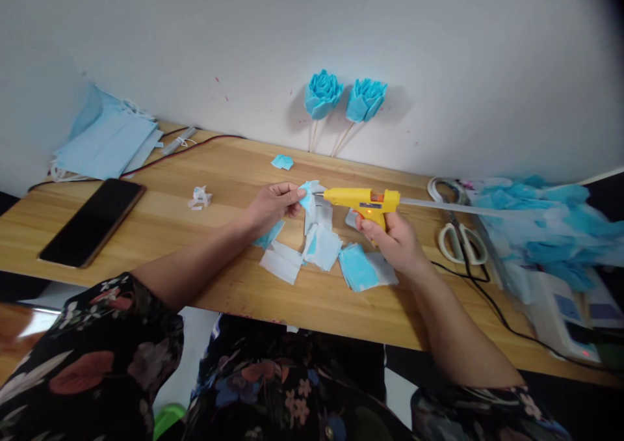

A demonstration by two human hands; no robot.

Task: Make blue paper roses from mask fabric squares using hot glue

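Note:
My right hand is wrapped round the handle of a yellow hot glue gun, whose small light glows orange. A long pale glue stick sticks out of its back. Between the fingers of my left hand is a small blue and white fabric piece, and the gun's metal nozzle meets it or is right beside it. Below my hands lie cut white pieces, more white and blue pieces and a stack of blue squares.
Two blue fabric roses on sticks lean against the wall. Face masks and a phone lie at left. Scissors, a heap of blue fabric, a white power box and a black cable are at right.

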